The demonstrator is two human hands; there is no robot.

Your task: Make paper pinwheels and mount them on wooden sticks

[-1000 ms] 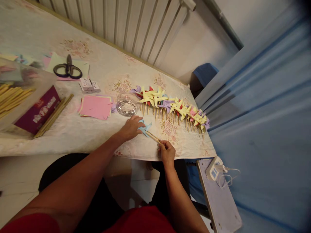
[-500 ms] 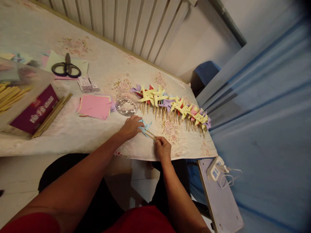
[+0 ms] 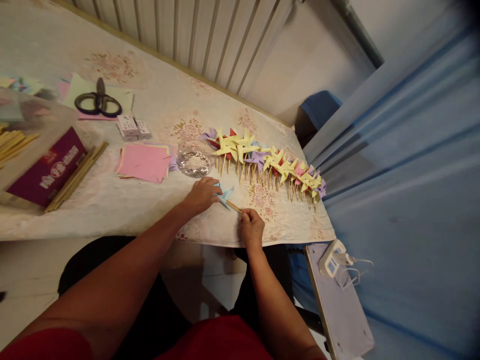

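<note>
Near the table's front edge, my left hand [image 3: 203,195] is closed on the head of a light blue paper pinwheel [image 3: 225,193]. My right hand [image 3: 252,226] pinches the lower end of the pinwheel's thin wooden stick [image 3: 234,206]. Just beyond my left hand is a clear round container of small metal pins [image 3: 194,163]. To the right, a long row of finished paper pinwheels [image 3: 275,161] in yellow, purple, red and pink lies with the sticks pointing toward me. My left fingertips partly hide the blue paper.
Pink paper squares [image 3: 144,163] lie left of the pins, with small boxes [image 3: 133,128] and black scissors [image 3: 99,102] behind. A plastic bin [image 3: 48,170] of sticks stands at left. A power strip [image 3: 333,258] rests on a side bench [image 3: 345,305] at right.
The stick lies at nearly the same angle, now showing as one line instead of two. My hands have barely moved; the view has shifted slightly.
</note>
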